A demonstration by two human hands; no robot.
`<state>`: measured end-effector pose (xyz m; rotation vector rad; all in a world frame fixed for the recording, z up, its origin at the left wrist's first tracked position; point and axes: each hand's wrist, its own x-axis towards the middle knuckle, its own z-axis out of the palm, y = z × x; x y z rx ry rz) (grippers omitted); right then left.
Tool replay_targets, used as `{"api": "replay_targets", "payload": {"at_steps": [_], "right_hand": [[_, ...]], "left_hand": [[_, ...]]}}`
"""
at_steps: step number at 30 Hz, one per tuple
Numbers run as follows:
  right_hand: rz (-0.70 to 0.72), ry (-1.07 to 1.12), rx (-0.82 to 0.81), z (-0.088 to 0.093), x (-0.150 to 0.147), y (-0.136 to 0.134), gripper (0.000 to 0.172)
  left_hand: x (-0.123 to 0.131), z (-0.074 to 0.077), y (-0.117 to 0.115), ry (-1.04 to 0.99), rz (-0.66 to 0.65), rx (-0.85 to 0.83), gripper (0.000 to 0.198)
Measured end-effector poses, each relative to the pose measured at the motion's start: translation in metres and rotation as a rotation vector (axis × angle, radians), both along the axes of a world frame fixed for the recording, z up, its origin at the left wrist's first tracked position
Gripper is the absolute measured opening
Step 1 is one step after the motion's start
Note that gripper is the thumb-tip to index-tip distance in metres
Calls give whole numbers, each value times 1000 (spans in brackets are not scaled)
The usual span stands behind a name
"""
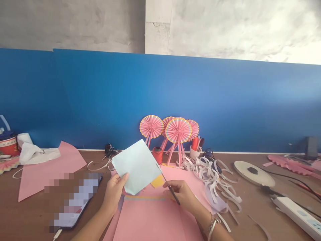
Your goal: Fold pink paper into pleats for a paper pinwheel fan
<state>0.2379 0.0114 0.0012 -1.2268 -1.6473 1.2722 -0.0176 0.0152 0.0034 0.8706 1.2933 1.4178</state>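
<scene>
My left hand (114, 192) is closed on the lower corner of a pale blue sheet of paper (136, 165), holding it up tilted above the table. My right hand (182, 194) grips a pair of scissors (168, 185); the blades point up and left and meet the right edge of the pale blue sheet. Below both hands lie pink paper sheets (152, 221), and a small yellow paper piece (157, 181) shows just under the blue sheet.
Several pink pleated paper fans (175, 130) lean on the blue backboard. A pile of white paper strips (213, 175) lies right of my hands. A phone (75, 201), more pink paper (47, 170), a red thread spool (157, 154), a white round disc (253, 172) and a power strip (298, 214) surround them.
</scene>
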Motion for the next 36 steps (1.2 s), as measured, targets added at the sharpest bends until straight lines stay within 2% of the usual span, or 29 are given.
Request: {"api": "replay_targets", "payload": {"at_steps": [5,14,27,36], "right_hand": [[-8,0,-3,1,-1,0,23],[-1,59,-28,-7,0,1,27],[-3,22,-73,-3,0,1,29],[15,19,-76,-3,3,1,31]], "left_hand": [[0,1,0,-15,-5,1,52],[1,3,0,-28,-31,17,53],[-3,-4,2,-22,-7,13,53],[1,4,-1,-3,-28,0,54]]}}
